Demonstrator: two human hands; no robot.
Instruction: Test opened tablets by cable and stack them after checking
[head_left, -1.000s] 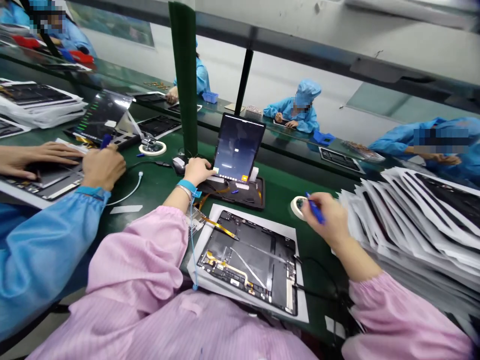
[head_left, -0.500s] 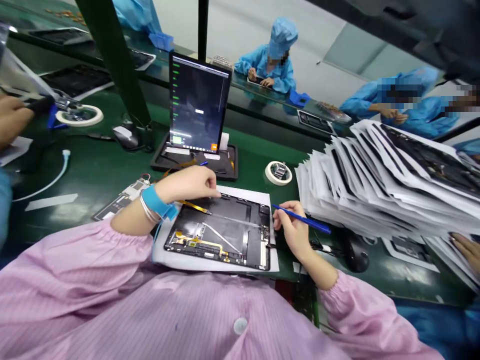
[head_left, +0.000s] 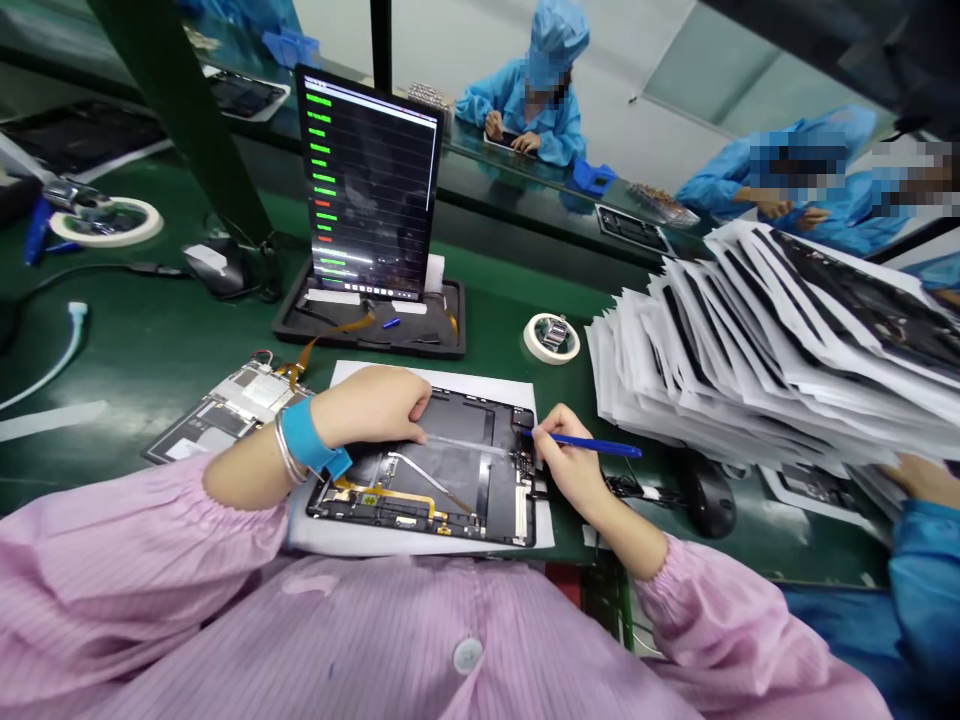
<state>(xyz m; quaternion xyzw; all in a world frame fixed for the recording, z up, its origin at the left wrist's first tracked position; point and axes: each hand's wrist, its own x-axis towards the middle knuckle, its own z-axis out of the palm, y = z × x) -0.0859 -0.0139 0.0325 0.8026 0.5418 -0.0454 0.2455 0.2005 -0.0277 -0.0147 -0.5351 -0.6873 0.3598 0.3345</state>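
Observation:
A tablet housing point(head_left: 450, 410), its black inside facing up, lies on a white sheet point(head_left: 495, 382). Over its upper left part, my left hand point(head_left: 386, 405) is closed, thumb and fingers at the left end of a thin grey flat cable point(head_left: 469, 444). A blue wrist strap point(head_left: 307, 430) circles that wrist. My right hand point(head_left: 570, 462) grips a slim blue pen-like stick point(head_left: 600, 445), its tip at the housing's right edge near small connectors. A gold ribbon cable point(head_left: 405, 494) runs along the lower inside. What lies under my left palm is hidden.
A lit screen point(head_left: 367, 190) stands in a black tray point(head_left: 442, 345) behind. Left is a circuit assembly point(head_left: 247, 395); right are a tape roll point(head_left: 552, 338), a mouse point(head_left: 709, 495) and a tall stack of sheets with panels point(head_left: 697, 350). Co-workers in blue sit beyond; a blue sleeve point(head_left: 926, 560) is at right.
My left hand has moved down onto the flat cable's left end. The blue stick's tip has moved left and down to the housing's edge. Green and red lines now fill the screen.

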